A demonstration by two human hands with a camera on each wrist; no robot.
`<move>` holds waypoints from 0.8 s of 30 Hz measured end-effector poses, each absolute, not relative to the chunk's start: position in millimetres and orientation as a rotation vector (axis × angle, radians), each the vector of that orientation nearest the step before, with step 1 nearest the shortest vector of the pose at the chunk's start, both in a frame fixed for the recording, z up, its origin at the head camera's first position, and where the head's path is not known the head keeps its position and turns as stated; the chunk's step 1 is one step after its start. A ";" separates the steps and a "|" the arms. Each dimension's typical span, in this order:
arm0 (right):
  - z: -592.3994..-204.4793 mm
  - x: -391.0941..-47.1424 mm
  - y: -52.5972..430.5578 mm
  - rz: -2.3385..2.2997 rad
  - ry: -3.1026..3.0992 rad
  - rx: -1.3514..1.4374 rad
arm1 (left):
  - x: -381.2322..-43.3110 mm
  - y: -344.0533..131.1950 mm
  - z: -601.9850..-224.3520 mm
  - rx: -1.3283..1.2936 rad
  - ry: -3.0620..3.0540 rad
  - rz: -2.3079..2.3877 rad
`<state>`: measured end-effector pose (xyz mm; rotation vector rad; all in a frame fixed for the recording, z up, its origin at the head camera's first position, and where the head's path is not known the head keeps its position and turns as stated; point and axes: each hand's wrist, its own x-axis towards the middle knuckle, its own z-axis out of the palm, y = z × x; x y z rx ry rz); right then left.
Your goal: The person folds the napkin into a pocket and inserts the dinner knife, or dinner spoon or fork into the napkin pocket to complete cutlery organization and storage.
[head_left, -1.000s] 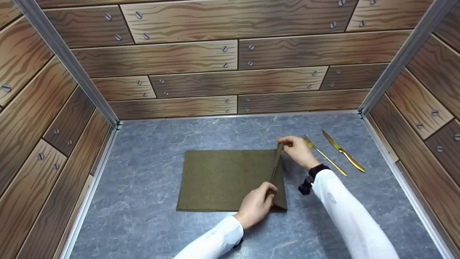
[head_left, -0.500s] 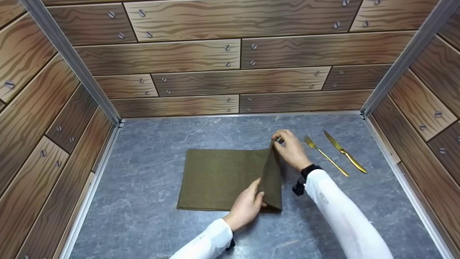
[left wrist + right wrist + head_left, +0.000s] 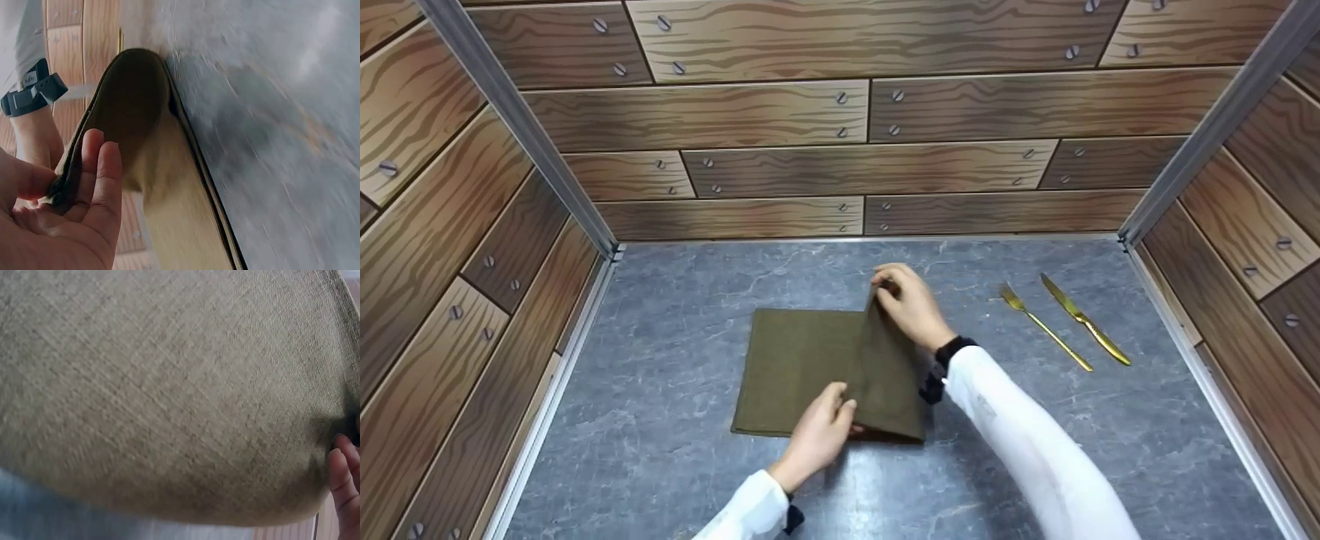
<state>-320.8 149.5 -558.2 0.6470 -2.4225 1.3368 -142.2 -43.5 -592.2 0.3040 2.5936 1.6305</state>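
Note:
An olive-green cloth napkin [image 3: 802,360] lies on the grey surface, its right part lifted and folded over toward the left. My left hand [image 3: 819,429] pinches the near corner of the raised flap; in the left wrist view, thumb and fingers [image 3: 107,174] hold the layered edge, and the cloth bends in an open loop beyond them. The far corner is held by my right hand [image 3: 911,304], its fingertips hidden partly by the cloth. Cloth [image 3: 169,394] fills most of the right wrist view, with fingers [image 3: 340,475] at its right edge.
A gold fork [image 3: 1046,328] and a gold knife [image 3: 1084,319] lie side by side to the right of the napkin. Wood-patterned walls [image 3: 780,116] with metal corner rails [image 3: 521,135] enclose the surface at the back and both sides.
Both hands have moved left, carrying the napkin's right edge with them. The flap folded over has grown wider. The fork and knife stay where they were.

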 end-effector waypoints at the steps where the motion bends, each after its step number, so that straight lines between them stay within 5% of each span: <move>1: -557.5 -321.8 142.1 1.342 -2.413 0.660 | -142.4 -49.5 -592.0 0.299 2.620 1.620; 24: -569.1 -325.7 26.0 1.387 -2.610 0.660 | -139.1 -161.6 -612.6 -0.105 2.793 1.568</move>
